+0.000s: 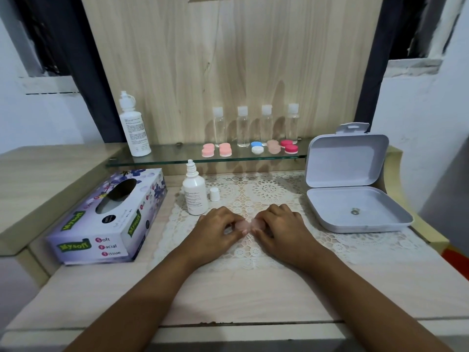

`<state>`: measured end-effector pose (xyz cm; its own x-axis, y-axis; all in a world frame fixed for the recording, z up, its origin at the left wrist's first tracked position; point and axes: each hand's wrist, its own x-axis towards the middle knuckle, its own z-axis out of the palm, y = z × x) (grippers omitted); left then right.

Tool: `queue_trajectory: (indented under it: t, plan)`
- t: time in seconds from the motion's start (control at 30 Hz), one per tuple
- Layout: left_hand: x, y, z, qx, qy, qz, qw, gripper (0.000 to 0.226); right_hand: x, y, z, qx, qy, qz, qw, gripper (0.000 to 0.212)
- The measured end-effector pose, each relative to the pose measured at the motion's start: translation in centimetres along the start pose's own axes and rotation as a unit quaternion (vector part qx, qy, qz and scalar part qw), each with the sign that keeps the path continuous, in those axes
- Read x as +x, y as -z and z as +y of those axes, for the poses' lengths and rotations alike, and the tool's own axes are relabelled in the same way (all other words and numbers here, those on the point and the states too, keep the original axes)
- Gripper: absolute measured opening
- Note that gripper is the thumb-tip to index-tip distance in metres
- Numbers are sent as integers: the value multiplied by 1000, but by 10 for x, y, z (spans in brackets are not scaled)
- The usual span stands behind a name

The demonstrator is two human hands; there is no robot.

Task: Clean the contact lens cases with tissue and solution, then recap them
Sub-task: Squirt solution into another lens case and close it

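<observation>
Left hand (217, 229) and right hand (282, 226) together, each pinching one end of the pink lens case (247, 224); turn caps gently, keeping it level over the lace mat (275, 193).

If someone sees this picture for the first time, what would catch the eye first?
The left hand and right hand pinch a pale pink lens case over the lace mat at centre. Behind, coloured lens cases line the glass shelf; an open grey box sits at right.

Counted: 6 lens cases (208, 150) (225, 149) (257, 147) (273, 146) (289, 146) (245, 224), 4 clear bottles (218, 128) (243, 128) (266, 127) (291, 125), 2 white bottles (135, 130) (195, 196). Also 1 tissue box (111, 224), 1 grey box (347, 161), 1 loose cap (214, 194).
</observation>
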<state>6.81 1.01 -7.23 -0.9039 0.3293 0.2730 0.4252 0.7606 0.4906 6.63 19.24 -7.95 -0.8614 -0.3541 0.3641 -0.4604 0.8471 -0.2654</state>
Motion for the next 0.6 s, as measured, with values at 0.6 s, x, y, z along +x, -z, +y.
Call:
queue_trajectory:
  t: [0.6]
  plan:
    - [1, -5, -4, -7, -36, 37, 999, 31, 1, -3, 0, -15, 6, 7, 1000, 65]
